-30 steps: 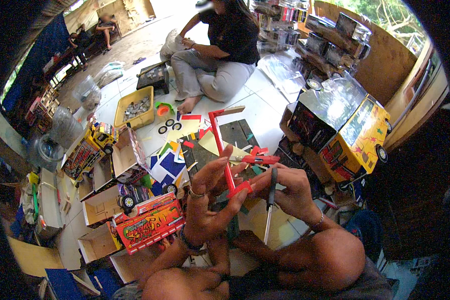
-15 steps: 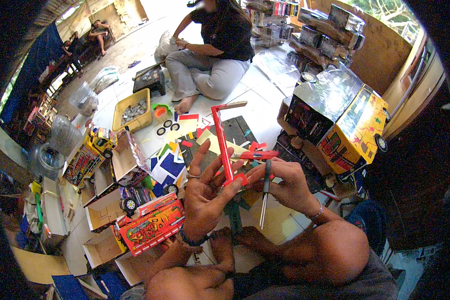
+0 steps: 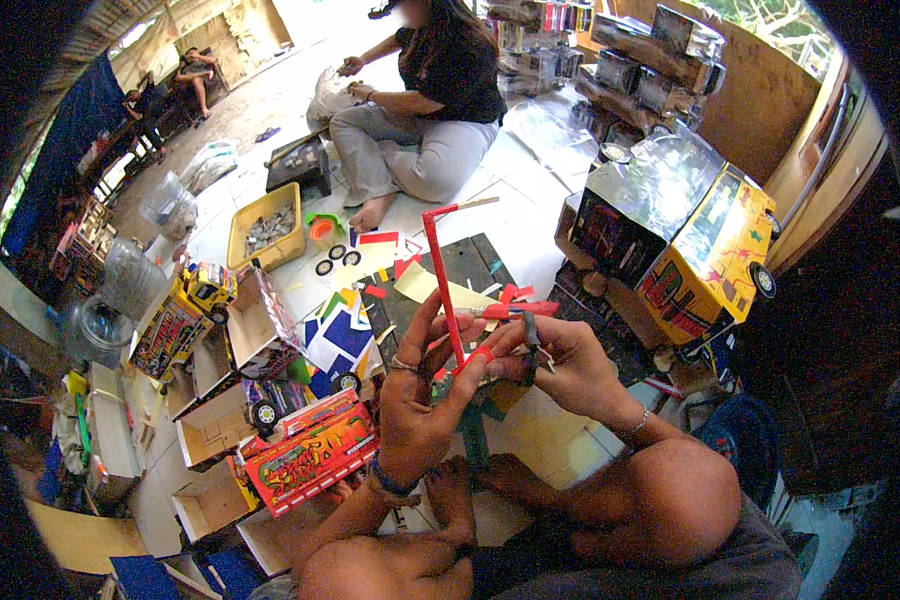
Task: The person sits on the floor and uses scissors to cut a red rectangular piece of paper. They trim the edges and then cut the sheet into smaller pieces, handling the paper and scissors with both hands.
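White tiles (image 3: 532,235) edge the board (image 3: 478,258), left grip (image 3: 415,405) pinching red frame (image 3: 444,285), right grip (image 3: 585,370) tool (image 3: 531,329).

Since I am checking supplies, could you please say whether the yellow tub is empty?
Not empty: small greyish pieces show inside the yellow tub; how deep they lie, I cannot tell.

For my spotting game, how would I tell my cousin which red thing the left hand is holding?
Find the dark board on the white tiled floor. In front of it, the left hand holds the lower end of a thin red frame. It's the long one with a corner at its top, unlike the small red scraps nearby.
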The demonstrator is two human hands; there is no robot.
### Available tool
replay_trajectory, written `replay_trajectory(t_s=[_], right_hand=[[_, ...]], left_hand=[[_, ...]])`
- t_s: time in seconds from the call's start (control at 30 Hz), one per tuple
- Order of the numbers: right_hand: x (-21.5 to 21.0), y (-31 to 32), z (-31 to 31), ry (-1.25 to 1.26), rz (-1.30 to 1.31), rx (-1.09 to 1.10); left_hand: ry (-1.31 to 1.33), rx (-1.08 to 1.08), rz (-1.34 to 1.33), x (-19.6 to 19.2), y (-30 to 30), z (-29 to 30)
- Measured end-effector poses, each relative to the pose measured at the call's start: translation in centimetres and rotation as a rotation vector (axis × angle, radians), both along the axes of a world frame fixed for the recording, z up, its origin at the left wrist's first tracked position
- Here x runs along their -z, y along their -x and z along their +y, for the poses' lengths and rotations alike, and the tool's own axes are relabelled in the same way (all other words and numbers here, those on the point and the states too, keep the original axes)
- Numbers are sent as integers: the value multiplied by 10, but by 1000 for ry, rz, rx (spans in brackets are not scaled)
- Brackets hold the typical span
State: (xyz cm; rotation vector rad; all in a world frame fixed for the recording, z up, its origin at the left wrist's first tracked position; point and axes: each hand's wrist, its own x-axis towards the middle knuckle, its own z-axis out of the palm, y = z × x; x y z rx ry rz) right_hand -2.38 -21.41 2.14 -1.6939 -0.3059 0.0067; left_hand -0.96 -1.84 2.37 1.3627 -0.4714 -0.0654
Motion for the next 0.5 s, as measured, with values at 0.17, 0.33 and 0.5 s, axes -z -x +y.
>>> replay_trajectory(t_s=[0.17,0.33,0.5], right_hand=[[0,-3,4,-110,104,32],[-2,-1,4,-73,143,21],[4,-2,-2,162,-94,18]], left_hand=[[-77,-56,-55,0,0,-2],[46,-58,51,3,-4,-3],[111,-16,88,3,-4,-3]])
